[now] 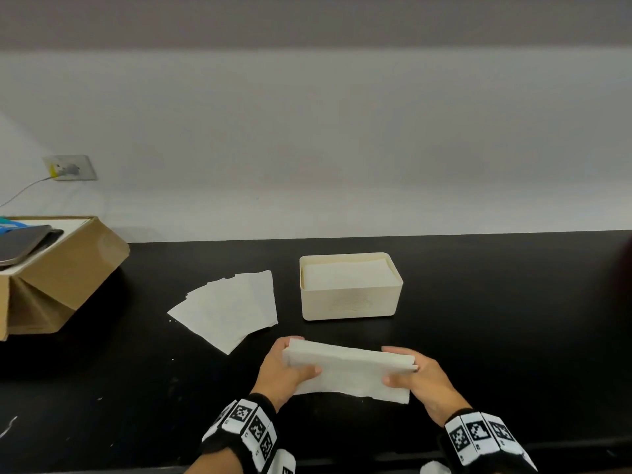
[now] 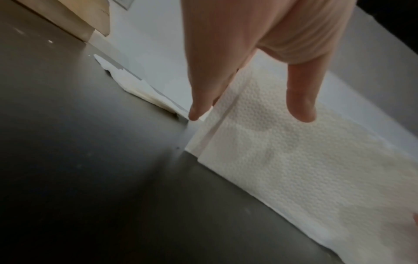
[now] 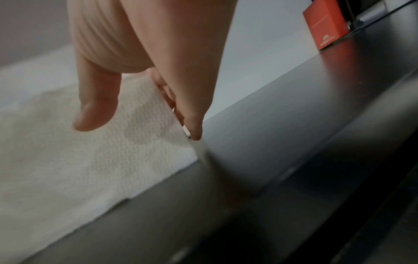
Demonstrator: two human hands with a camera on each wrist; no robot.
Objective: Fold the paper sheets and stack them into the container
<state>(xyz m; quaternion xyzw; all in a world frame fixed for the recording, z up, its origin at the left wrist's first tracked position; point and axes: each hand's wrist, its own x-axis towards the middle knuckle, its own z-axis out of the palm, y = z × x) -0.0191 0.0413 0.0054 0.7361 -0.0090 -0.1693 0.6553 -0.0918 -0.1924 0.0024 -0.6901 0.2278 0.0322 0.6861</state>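
A white embossed paper sheet, partly folded over, is lifted at its far edge above the black table, its near edge still on the surface. My left hand pinches its left end, thumb on top and fingers behind. My right hand pinches the right end the same way. The left wrist view shows the sheet with my thumb on it; the right wrist view shows the sheet held at its corner. A cream container with folded sheets inside stands just beyond. A fanned pile of unfolded sheets lies to its left.
A cardboard box holding dark items sits at the table's left end. The white wall runs behind the black table. A red box stands far right in the right wrist view. A wall socket with a cable is at left.
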